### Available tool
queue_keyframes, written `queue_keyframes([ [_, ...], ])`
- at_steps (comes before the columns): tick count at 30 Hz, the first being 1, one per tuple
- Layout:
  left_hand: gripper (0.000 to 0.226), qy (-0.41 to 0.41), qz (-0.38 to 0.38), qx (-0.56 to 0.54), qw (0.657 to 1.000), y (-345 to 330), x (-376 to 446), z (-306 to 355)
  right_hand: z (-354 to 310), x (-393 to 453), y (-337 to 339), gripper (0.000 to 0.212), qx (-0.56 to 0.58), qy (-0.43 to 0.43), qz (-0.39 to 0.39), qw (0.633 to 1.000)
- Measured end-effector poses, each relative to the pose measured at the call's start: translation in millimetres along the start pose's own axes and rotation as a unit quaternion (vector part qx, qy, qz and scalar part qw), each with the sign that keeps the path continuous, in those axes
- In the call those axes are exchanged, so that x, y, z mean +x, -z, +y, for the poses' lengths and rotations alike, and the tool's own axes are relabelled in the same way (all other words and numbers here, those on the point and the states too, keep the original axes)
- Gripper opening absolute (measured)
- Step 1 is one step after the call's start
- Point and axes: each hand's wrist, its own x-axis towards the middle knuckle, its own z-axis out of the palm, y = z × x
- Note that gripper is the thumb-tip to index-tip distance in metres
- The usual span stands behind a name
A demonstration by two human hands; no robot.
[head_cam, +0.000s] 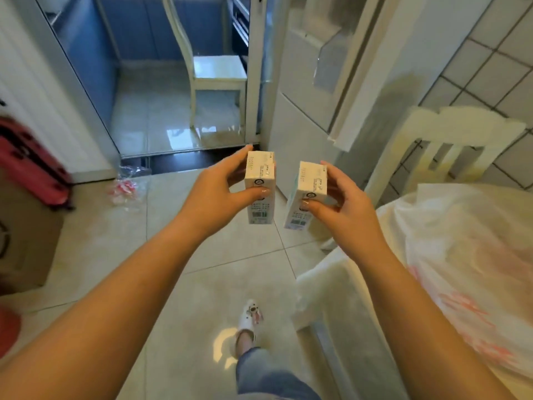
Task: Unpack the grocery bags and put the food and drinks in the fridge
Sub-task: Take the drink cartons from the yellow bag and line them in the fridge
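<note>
The printing on both cartons is too blurred to read, and the fingers behind each carton are hiding most of its far side; the grocery bag (pixel 450 241) at the right is running off the frame edge, lying on the worktop (pixel 331 284), so its contents are not showing. The fridge (pixel 305 105) at the far right is only partly showing, with its door edge standing ajar. Both cartons are being held up over the tiled floor (pixel 202 269), each standing roughly upright with its long axis vertical, top face turned toward the camera and barcode end pointing down. The left hand (pixel 213 194) is gripping the left carton (pixel 259 189), thumb pressing across the near face and fingers curling behind. The right hand (pixel 343 206) is clamping the right carton (pixel 307 194) the same way, with that carton leaning slightly to the left at its foot. The two cartons are sitting just beside each other, not touching.
</note>
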Motion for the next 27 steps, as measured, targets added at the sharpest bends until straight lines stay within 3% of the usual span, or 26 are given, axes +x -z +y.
queue_keyframes([
  [10,0.073,-0.013,0.044,0.032,0.998,85.5,218.9,-33.8,-15.0,238.5,-69.7,0.067,0.049,0.056,0.012,0.997],
  [15,0.073,-0.013,0.066,0.022,0.997,115.6,309.1,-56.7,-20.1,334.1,-108.8,0.061,0.087,0.064,0.070,0.992],
  [22,0.069,-0.058,0.013,-0.003,0.998,145.8,460.5,-98.7,-4.7,460.0,-150.7,0.057,0.076,0.043,0.140,0.986],
  [27,0.071,-0.085,-0.074,-0.029,0.993,168.1,583.6,-114.3,-7.8,546.1,-158.1,0.058,0.050,-0.007,0.201,0.978],
])
